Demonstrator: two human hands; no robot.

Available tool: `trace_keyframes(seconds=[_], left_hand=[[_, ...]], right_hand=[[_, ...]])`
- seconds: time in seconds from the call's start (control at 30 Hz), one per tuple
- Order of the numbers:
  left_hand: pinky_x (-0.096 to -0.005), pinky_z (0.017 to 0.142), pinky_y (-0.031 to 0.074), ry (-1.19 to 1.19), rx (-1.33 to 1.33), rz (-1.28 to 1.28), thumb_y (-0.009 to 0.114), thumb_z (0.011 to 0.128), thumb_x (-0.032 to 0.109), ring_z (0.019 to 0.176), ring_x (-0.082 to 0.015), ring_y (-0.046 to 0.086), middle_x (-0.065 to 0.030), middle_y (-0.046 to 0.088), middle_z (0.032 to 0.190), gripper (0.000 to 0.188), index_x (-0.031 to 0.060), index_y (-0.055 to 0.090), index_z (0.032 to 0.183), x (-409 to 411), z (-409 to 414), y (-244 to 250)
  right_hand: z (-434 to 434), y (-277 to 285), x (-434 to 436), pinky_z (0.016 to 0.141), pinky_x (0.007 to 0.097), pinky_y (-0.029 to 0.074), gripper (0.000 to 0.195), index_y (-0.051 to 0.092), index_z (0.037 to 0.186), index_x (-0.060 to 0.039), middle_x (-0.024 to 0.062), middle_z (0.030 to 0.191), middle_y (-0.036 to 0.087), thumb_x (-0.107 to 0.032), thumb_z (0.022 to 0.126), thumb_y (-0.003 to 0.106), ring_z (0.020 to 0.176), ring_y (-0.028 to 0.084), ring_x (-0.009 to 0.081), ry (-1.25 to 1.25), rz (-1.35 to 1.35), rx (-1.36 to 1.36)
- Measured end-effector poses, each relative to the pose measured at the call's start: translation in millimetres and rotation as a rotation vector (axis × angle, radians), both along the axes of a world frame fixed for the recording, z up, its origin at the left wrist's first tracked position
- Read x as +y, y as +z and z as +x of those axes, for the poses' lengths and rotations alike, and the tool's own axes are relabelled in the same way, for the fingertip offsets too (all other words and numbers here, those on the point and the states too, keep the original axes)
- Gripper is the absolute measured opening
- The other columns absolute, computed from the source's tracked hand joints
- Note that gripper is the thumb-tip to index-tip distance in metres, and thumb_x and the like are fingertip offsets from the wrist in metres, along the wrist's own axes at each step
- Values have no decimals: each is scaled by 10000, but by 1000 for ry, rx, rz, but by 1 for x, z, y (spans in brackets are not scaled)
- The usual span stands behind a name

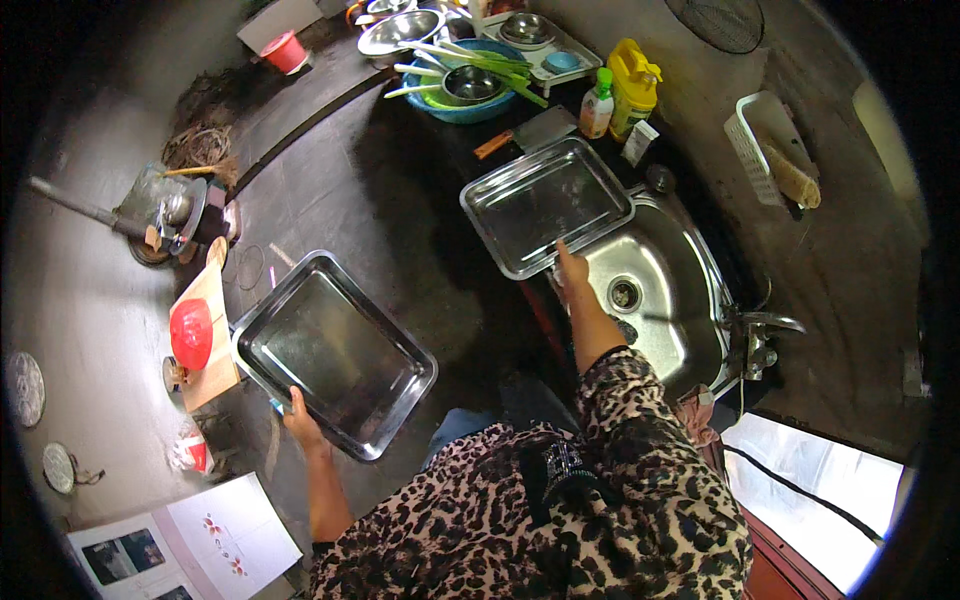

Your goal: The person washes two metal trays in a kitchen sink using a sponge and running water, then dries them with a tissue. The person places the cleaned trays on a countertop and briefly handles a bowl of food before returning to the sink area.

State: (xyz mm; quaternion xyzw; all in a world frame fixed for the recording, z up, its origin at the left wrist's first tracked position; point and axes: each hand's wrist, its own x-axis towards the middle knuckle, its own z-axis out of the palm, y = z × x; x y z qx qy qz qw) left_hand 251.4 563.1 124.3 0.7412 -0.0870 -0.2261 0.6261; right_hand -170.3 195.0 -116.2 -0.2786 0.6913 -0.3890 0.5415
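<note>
My left hand [304, 424] grips the near long edge of a rectangular stainless steel tray [337, 352], thumb over the rim. That tray hangs above the floor on my left. Out over the front left corner of the sink, my right hand [572, 270] holds the rim of a second rectangular metal tray [547, 206]. Both trays have nothing in them. The second one partly overlaps the stainless steel sink [660, 262], whose drain [624, 294] shows to the right of my right hand. Fingers under both trays are hidden.
Beyond the right tray lie a cleaver [536, 131], a bottle [597, 105] and a yellow jug [634, 90]. A blue basin [457, 112] holds scallions and a metal bowl. The faucet [761, 341] stands at the sink's right. A wooden board [214, 375] with a red bowl [191, 334] is at left.
</note>
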Motion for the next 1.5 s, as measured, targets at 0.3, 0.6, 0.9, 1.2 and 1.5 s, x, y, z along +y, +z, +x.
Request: trace_keyframes(seconds=[0.3, 0.6, 0.9, 1.2, 1.5], left_hand=[[-316, 795, 446, -298, -317, 230, 607, 898, 352, 859, -196, 568, -95, 617, 994, 476, -43, 564, 1160, -164, 34, 27], [-283, 711, 433, -704, -115, 153, 605, 901, 306, 798, -128, 560, -17, 601, 901, 291, 38, 611, 1015, -334, -37, 33], [-400, 822, 506, -1139, 585, 233, 610, 884, 372, 926, -268, 613, -126, 626, 1064, 445, 13, 579, 1146, -451, -97, -61], [-378, 770, 514, -1272, 691, 363, 581, 917, 340, 832, -232, 616, -82, 630, 948, 365, 19, 566, 1088, -499, -181, -135], [-420, 803, 512, -1415, 118, 552, 658, 856, 379, 897, -267, 626, -142, 637, 1015, 523, -40, 545, 1148, -571, -222, -216]], right_hand=[[-40, 45, 19, 621, 363, 464, 270, 587, 900, 90, 103, 719, 586, -159, 798, 560, 626, 549, 227, -38, 68, -277], [-63, 119, 110, 661, 386, 539, 226, 614, 857, -22, 123, 797, 657, -239, 808, 578, 662, 638, 258, -328, 129, -1004], [-70, 160, 170, 535, 299, 446, 450, 574, 1077, -12, 53, 719, 562, -419, 907, 486, 625, 529, 183, -645, 31, -1168], [-68, 154, 217, 491, 324, 404, 439, 568, 1086, -18, 81, 718, 533, -410, 908, 485, 565, 491, 213, -650, -100, -1193], [-38, 172, 227, 538, 345, 538, 334, 595, 1019, -23, 131, 848, 654, -334, 911, 539, 649, 631, 215, -825, -85, -739]])
